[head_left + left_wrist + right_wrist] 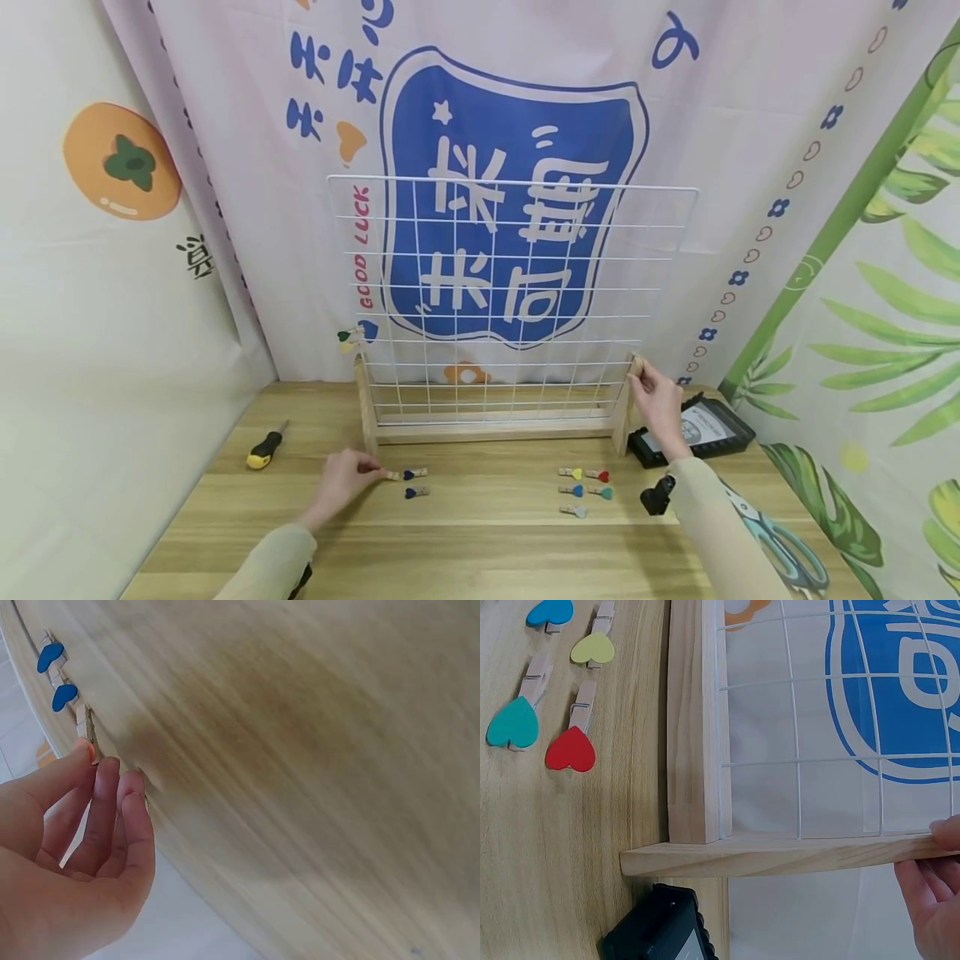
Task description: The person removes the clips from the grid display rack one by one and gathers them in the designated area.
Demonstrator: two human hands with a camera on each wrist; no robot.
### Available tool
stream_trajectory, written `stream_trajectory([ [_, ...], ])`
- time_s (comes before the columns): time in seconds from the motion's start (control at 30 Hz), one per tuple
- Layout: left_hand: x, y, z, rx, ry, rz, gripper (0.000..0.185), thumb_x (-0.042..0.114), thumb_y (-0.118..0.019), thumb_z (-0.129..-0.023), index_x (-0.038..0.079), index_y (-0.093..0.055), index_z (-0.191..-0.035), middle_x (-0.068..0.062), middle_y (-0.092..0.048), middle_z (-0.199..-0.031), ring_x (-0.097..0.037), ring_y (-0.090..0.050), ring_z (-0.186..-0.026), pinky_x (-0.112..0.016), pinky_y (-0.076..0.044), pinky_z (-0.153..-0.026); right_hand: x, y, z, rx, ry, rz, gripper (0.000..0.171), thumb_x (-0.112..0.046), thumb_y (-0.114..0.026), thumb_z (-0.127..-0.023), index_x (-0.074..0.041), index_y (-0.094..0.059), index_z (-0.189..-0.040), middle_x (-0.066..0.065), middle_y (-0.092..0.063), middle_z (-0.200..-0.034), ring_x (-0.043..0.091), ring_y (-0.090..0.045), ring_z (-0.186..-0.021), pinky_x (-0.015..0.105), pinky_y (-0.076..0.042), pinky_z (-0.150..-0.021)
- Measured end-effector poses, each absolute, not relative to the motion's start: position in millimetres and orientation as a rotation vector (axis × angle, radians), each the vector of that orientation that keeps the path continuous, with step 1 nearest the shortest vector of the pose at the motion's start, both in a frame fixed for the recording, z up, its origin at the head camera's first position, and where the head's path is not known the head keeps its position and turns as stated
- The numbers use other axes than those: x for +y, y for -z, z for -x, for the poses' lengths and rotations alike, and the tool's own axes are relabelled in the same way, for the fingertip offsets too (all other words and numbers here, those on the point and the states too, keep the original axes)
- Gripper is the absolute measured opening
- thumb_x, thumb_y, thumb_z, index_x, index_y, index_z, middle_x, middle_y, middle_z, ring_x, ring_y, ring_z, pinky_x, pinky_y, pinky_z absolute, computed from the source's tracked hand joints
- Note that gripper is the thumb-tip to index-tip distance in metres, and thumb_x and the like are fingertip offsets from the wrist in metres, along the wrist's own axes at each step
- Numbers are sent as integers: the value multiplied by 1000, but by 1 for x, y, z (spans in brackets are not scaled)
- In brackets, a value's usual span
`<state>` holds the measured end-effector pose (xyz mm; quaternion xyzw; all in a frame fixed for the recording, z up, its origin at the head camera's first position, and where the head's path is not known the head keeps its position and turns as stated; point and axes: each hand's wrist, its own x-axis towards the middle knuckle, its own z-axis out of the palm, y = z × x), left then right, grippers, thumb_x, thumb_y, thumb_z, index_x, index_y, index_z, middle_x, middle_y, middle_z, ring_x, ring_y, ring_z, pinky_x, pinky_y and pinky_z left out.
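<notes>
A white wire grid (pixel 517 292) stands in a wooden stand (pixel 487 431) at the back of the table. My right hand (pixel 639 380) grips the top of the stand's right post (pixel 780 855), thumb on one side and fingers on the other (pixel 930 900). My left hand (pixel 373 474) rests on the table in front of the stand's left foot. Its fingertips (pixel 88 752) touch the end of a small wooden clip (pixel 392 475) that lies flat. Two blue heart clips (pixel 415 473) lie just right of it. One green heart clip (pixel 348 336) is pegged on the grid's left edge.
Several heart clips, among them yellow (pixel 572 472), red (pixel 571 746) and teal (pixel 514 724), lie right of centre. A yellow-handled screwdriver (pixel 264 450) lies at the left. At the right are a black case (pixel 693 429) and scissors (pixel 787 550).
</notes>
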<state>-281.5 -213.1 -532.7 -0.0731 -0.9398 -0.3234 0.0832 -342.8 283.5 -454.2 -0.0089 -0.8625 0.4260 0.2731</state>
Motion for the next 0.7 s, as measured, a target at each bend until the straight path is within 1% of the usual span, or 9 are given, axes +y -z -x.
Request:
stream_trajectory([
  [0.13, -211, 533, 280, -2816, 953, 201, 6, 13, -80, -80, 7, -78, -79, -7, -77, -79, -16, -70, -72, -31, -59, -65, 283, 454, 343, -2330, -1147, 36, 39, -9, -59, -99, 1, -57, -136, 28, -64, -127, 41, -65, -115, 45, -55, -93],
  [0.27, -209, 533, 278, -2828, 946, 174, 5, 9, -80, -79, 6, -77, -79, -9, -77, -79, -18, -71, -72, -33, -61, -67, 283, 454, 343, -2328, -1149, 34, 37, -9, -59, -99, 2, -58, -134, 28, -64, -127, 41, -65, -115, 45, -55, -93],
  [0.4, -209, 533, 278, -2835, 950, 172, 4, 6, -80, -78, 6, -77, -80, -9, -77, -79, -16, -70, -70, -30, -61, -66, 283, 454, 343, -2324, -1148, 31, 38, -9, -59, -99, 2, -57, -135, 28, -64, -127, 42, -65, -115, 45, -55, -92],
  [0.5, -211, 530, 278, -2827, 973, 168, 5, 8, -81, -78, 6, -77, -81, -8, -77, -79, -14, -69, -69, -28, -59, -64, 283, 454, 343, -2324, -1146, 32, 40, -9, -59, -99, 1, -55, -137, 29, -63, -128, 42, -65, -116, 45, -55, -92],
  [0.6, -216, 520, 278, -2796, 993, 188, 7, 7, -80, -79, 3, -76, -84, -10, -76, -80, -14, -68, -68, -25, -57, -60, 283, 454, 343, -2324, -1147, 33, 40, -9, -59, -99, 1, -55, -137, 29, -63, -128, 42, -65, -116, 45, -55, -93],
  [0.7, -226, 502, 280, -2770, 1010, 194, 10, 6, -75, -83, -1, -75, -91, -15, -76, -84, -16, -67, -68, -20, -54, -57, 283, 454, 343, -2326, -1147, 36, 40, -9, -59, -99, 1, -56, -137, 28, -63, -128, 41, -65, -116, 45, -55, -93],
])
